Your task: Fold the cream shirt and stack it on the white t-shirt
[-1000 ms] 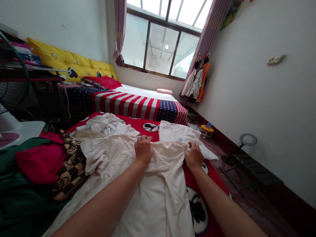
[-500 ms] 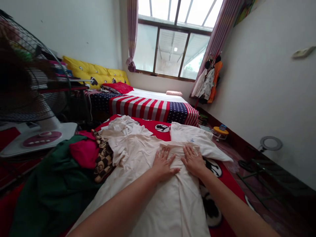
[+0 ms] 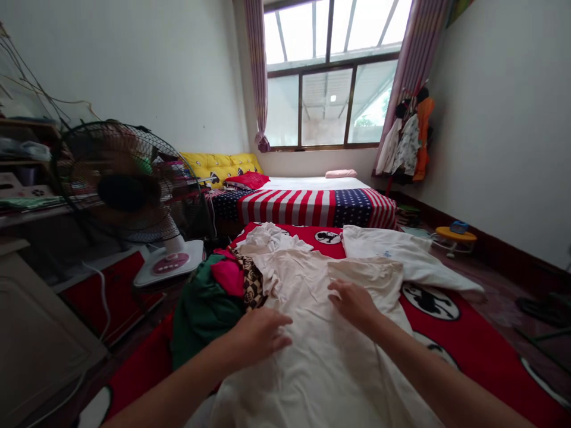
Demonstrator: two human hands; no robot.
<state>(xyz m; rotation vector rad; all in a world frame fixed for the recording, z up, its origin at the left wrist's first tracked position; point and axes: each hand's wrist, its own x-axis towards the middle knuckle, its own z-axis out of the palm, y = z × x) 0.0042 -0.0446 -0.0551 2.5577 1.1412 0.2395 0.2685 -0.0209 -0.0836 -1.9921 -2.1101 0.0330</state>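
A cream-white shirt [image 3: 312, 345] lies spread over the red blanket, its right sleeve folded inward and wrinkled cloth at its far left. Over the shirt's left part is my left hand [image 3: 261, 336], fingers apart and nothing in them. My right hand [image 3: 354, 302] is at the folded part on the right, its fingers loosely curved and apart; whether they touch the cloth I cannot tell. Beyond it lies a white folded garment [image 3: 383, 249] with a small blue mark. Left of the shirt are a green garment [image 3: 203, 312], a pink cloth [image 3: 228, 276] and a brown checkered cloth [image 3: 253, 285].
A red blanket [image 3: 486, 351] with black-and-white round prints lies under the clothes. On the left stands a fan [image 3: 172, 261]. At the back is a bed [image 3: 285, 207] with a flag-pattern cover; a yellow stool [image 3: 455, 235] stands at right.
My hands have come off the flattened cloth; the left has moved back and toward the left, fingers spread. The view has turned left, showing more of the fan and shelf.
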